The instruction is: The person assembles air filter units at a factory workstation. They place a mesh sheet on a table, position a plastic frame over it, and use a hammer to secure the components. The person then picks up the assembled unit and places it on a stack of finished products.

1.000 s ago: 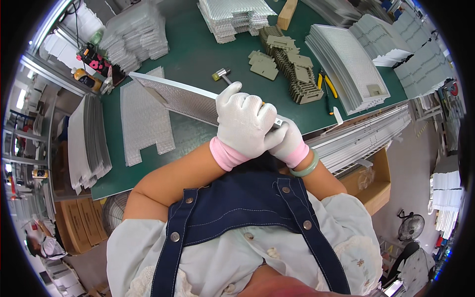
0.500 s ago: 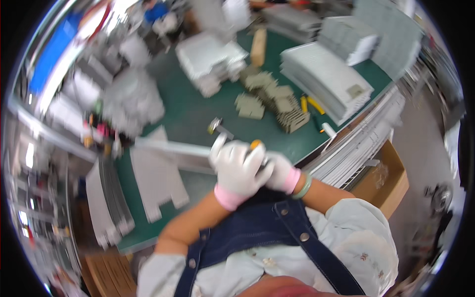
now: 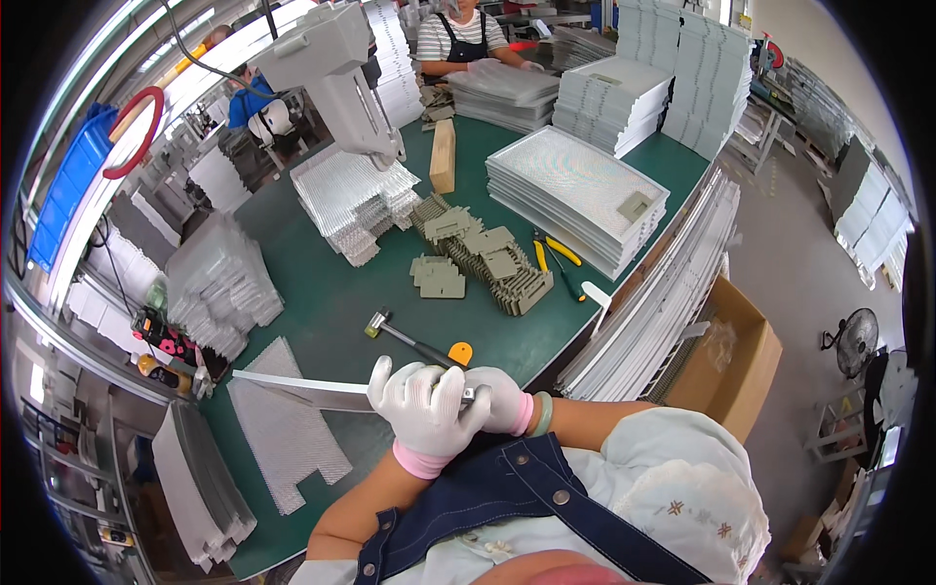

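Both my hands wear white gloves with pink cuffs and meet close to my apron. My left hand (image 3: 424, 405) wraps round a long, narrow silver metal strip (image 3: 302, 383), which reaches out to the left over the table. Just behind it, my right hand (image 3: 499, 400) is closed at the strip's right end, partly hidden by the left; its exact hold is covered. Directly beyond my hands lies a hammer (image 3: 414, 341) with a dark handle, beside a rounded orange piece (image 3: 460, 353). A perforated light metal sheet (image 3: 283, 429) lies under the strip's far end.
On the green table (image 3: 331, 292) are olive-coloured plates (image 3: 487, 258), yellow-handled pliers (image 3: 558, 252), a wooden block (image 3: 443, 156) and stacked white panels (image 3: 585, 190). Long metal strips (image 3: 653, 302) and a cardboard box (image 3: 746, 361) stand right. A co-worker (image 3: 463, 39) is across the table.
The view has swung and sharpened, so the table's things sit elsewhere in the picture. My hands remain together at the strip, now lower in the picture.
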Available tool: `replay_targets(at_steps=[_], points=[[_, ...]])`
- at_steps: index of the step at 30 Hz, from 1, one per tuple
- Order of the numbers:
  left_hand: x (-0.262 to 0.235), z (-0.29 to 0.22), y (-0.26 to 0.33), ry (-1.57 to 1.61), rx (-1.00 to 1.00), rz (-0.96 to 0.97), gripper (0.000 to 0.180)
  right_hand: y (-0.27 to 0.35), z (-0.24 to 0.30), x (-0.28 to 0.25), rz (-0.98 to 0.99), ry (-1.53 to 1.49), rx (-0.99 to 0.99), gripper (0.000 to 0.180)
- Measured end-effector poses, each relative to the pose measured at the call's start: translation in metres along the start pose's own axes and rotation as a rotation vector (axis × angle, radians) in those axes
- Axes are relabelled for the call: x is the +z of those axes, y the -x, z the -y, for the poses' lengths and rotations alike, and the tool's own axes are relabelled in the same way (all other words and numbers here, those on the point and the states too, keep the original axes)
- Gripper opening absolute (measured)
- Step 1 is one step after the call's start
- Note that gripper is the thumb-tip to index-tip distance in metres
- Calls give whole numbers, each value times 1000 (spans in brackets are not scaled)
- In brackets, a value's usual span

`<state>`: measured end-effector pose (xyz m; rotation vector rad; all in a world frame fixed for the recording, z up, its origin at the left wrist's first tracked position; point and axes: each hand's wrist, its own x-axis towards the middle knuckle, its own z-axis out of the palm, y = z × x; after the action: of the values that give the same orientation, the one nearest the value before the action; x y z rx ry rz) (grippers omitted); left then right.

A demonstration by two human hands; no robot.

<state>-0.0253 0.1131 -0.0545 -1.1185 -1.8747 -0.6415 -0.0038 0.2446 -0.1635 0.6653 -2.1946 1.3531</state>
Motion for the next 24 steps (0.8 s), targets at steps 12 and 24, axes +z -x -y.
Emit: replay_targets(at_steps=[12,24], points=[[4,2,2,4,-21,11,29,0,-4,0,11,19,13,12],[-27,-13,-21,286,5,297,13,15,35,-18,105,184,223,29]])
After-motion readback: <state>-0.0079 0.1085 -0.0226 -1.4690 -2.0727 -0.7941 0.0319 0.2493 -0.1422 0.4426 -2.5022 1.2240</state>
